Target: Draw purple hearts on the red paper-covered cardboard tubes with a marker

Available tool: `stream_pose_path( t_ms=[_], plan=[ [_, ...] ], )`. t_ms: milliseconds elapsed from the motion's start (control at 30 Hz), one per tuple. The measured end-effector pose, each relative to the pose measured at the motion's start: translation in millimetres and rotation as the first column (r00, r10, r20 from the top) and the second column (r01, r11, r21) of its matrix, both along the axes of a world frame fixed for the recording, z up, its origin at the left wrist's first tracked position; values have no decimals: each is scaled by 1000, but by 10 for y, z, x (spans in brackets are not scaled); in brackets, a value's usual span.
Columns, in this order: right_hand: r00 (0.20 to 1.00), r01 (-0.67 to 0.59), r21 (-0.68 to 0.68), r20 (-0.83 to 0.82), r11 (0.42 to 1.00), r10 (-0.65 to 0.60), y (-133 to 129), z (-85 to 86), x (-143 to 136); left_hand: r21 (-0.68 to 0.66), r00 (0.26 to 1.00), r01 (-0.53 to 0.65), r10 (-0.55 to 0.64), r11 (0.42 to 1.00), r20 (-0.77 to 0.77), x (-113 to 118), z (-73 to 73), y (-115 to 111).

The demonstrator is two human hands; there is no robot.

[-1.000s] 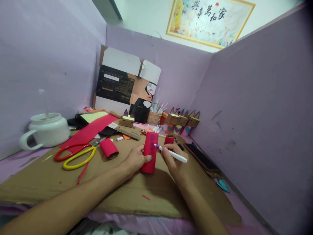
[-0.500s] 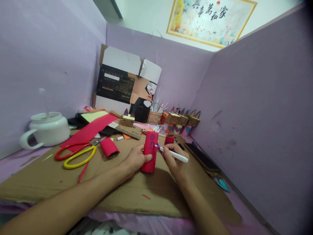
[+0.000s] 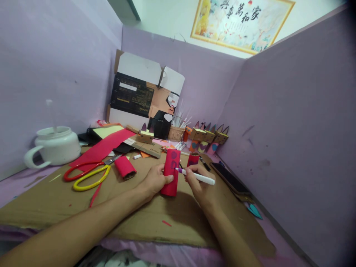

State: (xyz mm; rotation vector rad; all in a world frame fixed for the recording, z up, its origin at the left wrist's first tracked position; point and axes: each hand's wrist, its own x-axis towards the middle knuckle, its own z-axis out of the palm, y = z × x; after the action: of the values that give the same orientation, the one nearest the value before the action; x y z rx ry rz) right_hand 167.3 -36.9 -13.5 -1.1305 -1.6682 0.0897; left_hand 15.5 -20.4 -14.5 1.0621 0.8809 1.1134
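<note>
My left hand (image 3: 156, 181) grips a long red paper-covered tube (image 3: 170, 187) near its lower part, thumb across its front. Purple marks show on the tube's upper half. In my right hand (image 3: 201, 189) is a white marker (image 3: 203, 179), its purple tip at the tube's face just below the marks. Behind my right hand stands a shorter red tube (image 3: 194, 159) with a dark mark. Another short red tube (image 3: 125, 167) lies to the left, beside scissors (image 3: 91, 181) with red and yellow handles.
A brown cardboard sheet (image 3: 144, 222) lies under everything. At the left is a white mug (image 3: 57, 146); a phone (image 3: 230, 178) lies at the right. Small cardboard figures (image 3: 208, 137), a basket of white sticks (image 3: 176, 133) and an unfolded box (image 3: 133, 96) stand at the back.
The marker tip has moved slightly down and left on the tube, and the lower purple mark looks a little different. Both hands keep their holds.
</note>
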Motion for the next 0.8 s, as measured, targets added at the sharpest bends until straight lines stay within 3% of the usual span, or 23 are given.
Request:
stream_pose_path(
  t_ms=[300,800],
  plan=[
    [996,-24,56,-87,998,29,16,-29,10,-3,1000,10,-10,1000,7,4,15,-3],
    [994,-61,3,-93,998,61,26,-40,-5,-5,1000,10,-10,1000,-9,6,23,-12]
  ],
)
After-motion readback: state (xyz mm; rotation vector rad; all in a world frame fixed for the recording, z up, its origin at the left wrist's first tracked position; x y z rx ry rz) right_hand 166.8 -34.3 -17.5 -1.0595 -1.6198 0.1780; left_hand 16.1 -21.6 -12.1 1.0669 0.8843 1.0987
